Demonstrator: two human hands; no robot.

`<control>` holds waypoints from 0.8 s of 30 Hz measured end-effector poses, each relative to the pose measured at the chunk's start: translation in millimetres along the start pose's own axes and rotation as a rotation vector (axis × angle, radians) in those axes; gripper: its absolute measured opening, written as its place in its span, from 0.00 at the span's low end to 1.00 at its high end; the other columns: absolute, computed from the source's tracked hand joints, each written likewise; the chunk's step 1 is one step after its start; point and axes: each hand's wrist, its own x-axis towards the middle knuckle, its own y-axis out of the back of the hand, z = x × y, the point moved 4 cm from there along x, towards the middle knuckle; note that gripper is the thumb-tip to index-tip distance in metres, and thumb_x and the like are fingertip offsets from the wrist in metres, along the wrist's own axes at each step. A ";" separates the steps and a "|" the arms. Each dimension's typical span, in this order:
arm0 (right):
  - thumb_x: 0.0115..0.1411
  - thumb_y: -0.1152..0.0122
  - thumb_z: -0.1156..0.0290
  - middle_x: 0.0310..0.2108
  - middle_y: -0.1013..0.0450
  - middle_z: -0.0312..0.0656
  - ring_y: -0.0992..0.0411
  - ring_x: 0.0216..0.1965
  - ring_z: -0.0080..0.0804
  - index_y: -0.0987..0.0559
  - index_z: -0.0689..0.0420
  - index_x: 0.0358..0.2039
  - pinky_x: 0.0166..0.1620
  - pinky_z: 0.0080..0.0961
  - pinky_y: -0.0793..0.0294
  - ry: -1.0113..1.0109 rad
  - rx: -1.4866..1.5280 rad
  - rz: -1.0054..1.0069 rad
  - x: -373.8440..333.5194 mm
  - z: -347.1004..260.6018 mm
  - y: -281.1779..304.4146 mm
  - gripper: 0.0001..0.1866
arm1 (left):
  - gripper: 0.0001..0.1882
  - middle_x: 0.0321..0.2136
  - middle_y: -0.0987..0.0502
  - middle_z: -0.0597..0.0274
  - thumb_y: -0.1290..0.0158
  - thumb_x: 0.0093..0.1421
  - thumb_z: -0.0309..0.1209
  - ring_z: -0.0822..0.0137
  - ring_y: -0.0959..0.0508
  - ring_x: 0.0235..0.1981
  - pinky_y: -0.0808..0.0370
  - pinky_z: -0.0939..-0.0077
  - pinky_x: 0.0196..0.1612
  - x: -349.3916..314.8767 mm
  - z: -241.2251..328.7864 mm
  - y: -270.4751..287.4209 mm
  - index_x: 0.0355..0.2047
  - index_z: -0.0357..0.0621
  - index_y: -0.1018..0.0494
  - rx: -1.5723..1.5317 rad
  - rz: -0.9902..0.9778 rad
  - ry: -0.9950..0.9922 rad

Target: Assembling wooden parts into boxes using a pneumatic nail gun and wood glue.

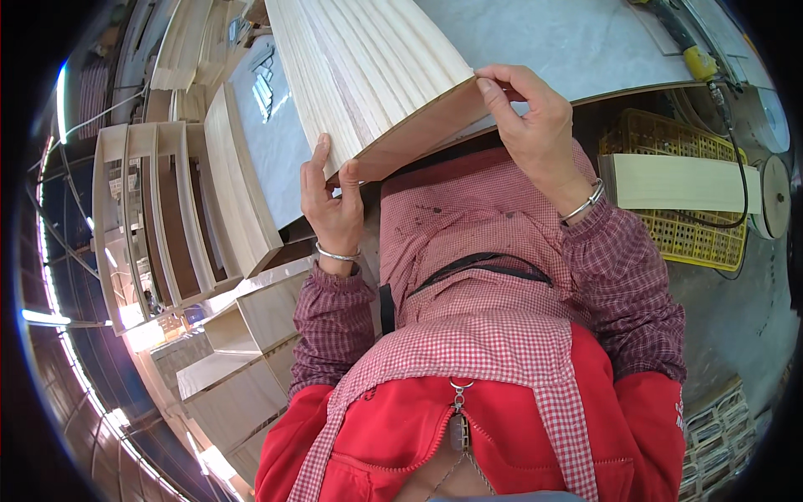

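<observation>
Wooden piece [368, 75] held at its two near corners

The wooden piece is big and pale, with stripes on top and a browner face at the near end. It lies between the left grip [332, 191] and the right grip [535, 121], and reaches away from both. The left grip holds the near left corner, with the thumb by the brown face and a finger up along the side. The right grip pinches the near right corner between finger and thumb, so its gap is narrow.

The near end of the piece is by the near edge of the counter [552, 42]. I cannot tell if it lies flat there or is tipped up a bit.

Some shiny metal strips [263, 90] sit on the counter, left of the piece. A yellow and black tool [696, 60] is by the counter's far right corner. Past the near edge, on the right, a pale board [677, 182] rests on a yellow crate [698, 244]. A wooden frame [159, 209] stands past the left edge.
</observation>
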 end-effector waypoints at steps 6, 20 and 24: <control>0.56 0.43 0.79 0.35 0.23 0.34 0.28 0.31 0.21 0.21 0.60 0.40 0.36 0.15 0.29 -0.073 0.067 -0.023 -5.7 2.8 6.2 0.10 | 0.22 0.34 0.27 0.61 0.43 0.59 0.36 0.70 0.29 0.27 0.29 0.80 0.28 -0.4 6.6 -4.0 0.52 0.42 0.30 0.008 0.001 0.032; 0.54 0.42 0.81 0.35 0.24 0.36 0.29 0.26 0.22 0.22 0.59 0.39 0.30 0.15 0.30 0.072 0.022 -0.039 -1.1 -7.6 0.4 0.12 | 0.22 0.34 0.27 0.60 0.43 0.59 0.35 0.70 0.30 0.26 0.30 0.80 0.28 -0.5 7.7 7.0 0.51 0.40 0.30 0.032 0.004 0.013; 0.54 0.41 0.80 0.37 0.23 0.34 0.28 0.29 0.22 0.22 0.57 0.42 0.33 0.15 0.28 0.134 -0.033 -0.090 3.1 -12.2 -4.6 0.14 | 0.22 0.32 0.28 0.61 0.43 0.58 0.35 0.70 0.30 0.25 0.30 0.80 0.28 -2.7 1.7 12.6 0.51 0.40 0.30 0.003 0.046 -0.012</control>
